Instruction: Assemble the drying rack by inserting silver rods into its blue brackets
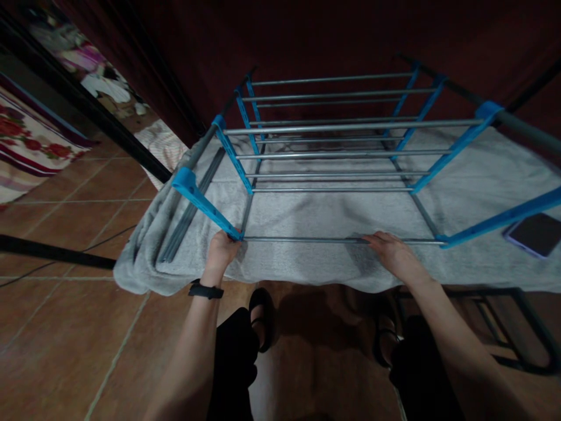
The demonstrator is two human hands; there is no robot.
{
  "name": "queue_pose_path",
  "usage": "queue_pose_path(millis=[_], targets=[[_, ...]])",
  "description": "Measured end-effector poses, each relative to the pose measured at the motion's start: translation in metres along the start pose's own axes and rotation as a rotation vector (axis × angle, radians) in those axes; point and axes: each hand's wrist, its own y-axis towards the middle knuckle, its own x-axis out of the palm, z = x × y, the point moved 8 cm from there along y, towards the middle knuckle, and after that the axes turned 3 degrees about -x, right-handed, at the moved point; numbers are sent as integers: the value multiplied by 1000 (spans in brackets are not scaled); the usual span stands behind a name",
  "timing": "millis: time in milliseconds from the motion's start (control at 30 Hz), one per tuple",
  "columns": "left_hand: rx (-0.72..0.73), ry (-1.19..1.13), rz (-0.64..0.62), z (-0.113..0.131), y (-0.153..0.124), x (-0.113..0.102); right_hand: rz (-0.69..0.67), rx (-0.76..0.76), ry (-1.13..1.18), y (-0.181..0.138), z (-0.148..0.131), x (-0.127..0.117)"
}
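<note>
A rack of grey metal tubes and blue plastic brackets lies on a grey blanket. My left hand (222, 252) is closed round the lower end of the front left blue bracket (205, 206), where it meets the front tube. My right hand (390, 250) grips the front metal tube (302, 240) right of its middle, fingers wrapped over it. That tube runs between the left bracket and the front right blue bracket (504, 225). Behind it, several more tubes (337, 155) span the other pairs of brackets.
Loose grey tubes (188, 213) lie on the grey blanket (298, 269) at the left. A phone (535, 235) rests at the right. Black bed-frame bars (100, 126) stand at the left, a dark red curtain (307, 35) behind. A dark metal frame (521, 327) sits low at the right.
</note>
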Motion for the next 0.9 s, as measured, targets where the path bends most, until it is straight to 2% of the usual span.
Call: queue_pose_path(millis=[667, 900], targets=[[-1, 82, 4, -5, 1, 2, 29, -3, 122, 0, 2, -5], [-26, 93, -3, 3, -4, 1, 26, 23, 143, 2, -3, -12]])
